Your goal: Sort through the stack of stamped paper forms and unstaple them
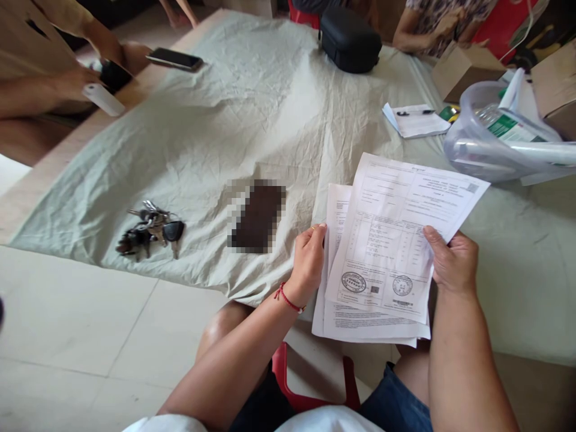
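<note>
I hold a stack of printed paper sheets (387, 252) over the near edge of a table covered with a wrinkled pale cloth (252, 120). My left hand (309, 258) grips the left edge of the stack; a red string bracelet circles its wrist. My right hand (452, 261) grips the right edge, thumb on the top sheet, which bears two round stamps near its bottom. The top sheet is skewed to the right over the ones beneath.
A bunch of keys (150, 231) and a dark blurred flat object (258, 217) lie on the cloth to the left. Further back are a phone (174, 59), a black case (350, 41), a paper with pen (416, 120), a clear plastic bag (499, 138), cardboard boxes (465, 69). Other people's arms (49, 90) are at the far corners.
</note>
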A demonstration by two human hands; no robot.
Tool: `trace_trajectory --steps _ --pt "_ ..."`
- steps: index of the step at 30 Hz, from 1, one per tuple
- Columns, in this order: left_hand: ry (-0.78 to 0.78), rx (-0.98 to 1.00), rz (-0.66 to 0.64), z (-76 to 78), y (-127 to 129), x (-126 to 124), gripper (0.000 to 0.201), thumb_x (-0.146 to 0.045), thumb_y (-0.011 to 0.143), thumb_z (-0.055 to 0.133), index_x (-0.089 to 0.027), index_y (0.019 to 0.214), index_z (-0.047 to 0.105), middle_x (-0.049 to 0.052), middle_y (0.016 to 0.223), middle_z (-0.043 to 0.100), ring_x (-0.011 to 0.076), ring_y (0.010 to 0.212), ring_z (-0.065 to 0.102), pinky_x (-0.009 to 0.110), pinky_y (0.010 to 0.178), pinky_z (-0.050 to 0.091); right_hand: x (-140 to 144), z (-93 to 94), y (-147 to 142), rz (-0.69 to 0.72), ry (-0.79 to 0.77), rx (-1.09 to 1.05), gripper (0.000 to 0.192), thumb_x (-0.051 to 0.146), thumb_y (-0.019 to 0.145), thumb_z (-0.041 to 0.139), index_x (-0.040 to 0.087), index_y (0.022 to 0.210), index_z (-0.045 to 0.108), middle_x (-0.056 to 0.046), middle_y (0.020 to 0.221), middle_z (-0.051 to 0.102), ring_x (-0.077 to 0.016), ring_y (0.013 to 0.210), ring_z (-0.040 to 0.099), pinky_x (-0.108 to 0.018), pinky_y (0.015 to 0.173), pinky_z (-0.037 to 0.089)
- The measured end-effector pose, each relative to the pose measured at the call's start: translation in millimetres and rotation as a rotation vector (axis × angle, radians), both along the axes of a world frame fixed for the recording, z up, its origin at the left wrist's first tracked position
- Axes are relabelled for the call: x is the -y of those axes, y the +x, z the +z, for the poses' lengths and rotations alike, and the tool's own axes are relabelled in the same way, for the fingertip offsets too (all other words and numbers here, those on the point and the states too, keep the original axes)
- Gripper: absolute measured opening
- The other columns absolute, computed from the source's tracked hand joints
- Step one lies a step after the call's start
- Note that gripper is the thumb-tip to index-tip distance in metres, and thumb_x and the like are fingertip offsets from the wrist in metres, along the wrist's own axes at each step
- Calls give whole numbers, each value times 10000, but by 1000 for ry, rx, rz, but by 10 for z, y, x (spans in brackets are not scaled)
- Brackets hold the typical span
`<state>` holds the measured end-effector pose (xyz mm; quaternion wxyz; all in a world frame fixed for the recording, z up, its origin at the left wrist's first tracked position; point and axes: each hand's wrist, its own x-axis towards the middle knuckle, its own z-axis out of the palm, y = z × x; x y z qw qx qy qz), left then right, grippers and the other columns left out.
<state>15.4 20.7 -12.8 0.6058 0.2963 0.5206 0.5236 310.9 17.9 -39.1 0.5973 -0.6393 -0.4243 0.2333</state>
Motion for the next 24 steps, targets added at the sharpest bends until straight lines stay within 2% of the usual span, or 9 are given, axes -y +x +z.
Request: trace_trajectory --steps 3,7,9,15,19,24 --pt "44 10 7 2 3 -1 425 -392 958 693 -260 681 400 -36 712 353 156 712 321 323 677 325 -2 1 -1 -8 -5 -5 541 611 769 1053 226 1134 944 -84 1205 915 -311 1111 873 -473 1064 720" --pt "40 51 18 11 18 -22 249 -324 862 718 -232 699 553 -10 737 509 159 732 444 297 689 399 -8 -9 -1 -13 -6 -15 541 612 768 1054 228 1131 941 -76 1183 914 -315 1115 872 -489 1069 721" --pt "14 51 13 14 23 -24 210 -324 857 712 -225 717 591 -6 734 538 158 723 460 290 671 398 -10 -17 -4 -7 -14 -24 535 609 774 1053 227 1132 936 -73 1164 914 -314 1111 872 -487 1066 723" --pt "11 -7 -80 -5 9 3 240 -342 935 681 -226 757 569 -14 742 533 152 713 462 283 674 387 -29 -35 4 -27 -23 -55 518 580 758 1059 209 1095 928 -72 1120 910 -306 1068 875 -451 995 743" --pt "24 -93 -65 -20 0 -5 270 -304 984 629 -234 750 514 -29 728 466 145 701 409 282 672 357 -46 -46 41 -76 -13 -46 486 533 750 1052 202 1082 925 -63 1140 910 -277 1019 875 -417 979 743" --pt "43 -148 -46 4 -2 -16 290 -261 1027 578 -233 746 513 -36 721 438 143 689 374 288 669 348 -42 -38 37 -96 -3 -54 436 522 753 1039 235 1059 924 -51 1147 910 -266 1006 871 -424 986 743"
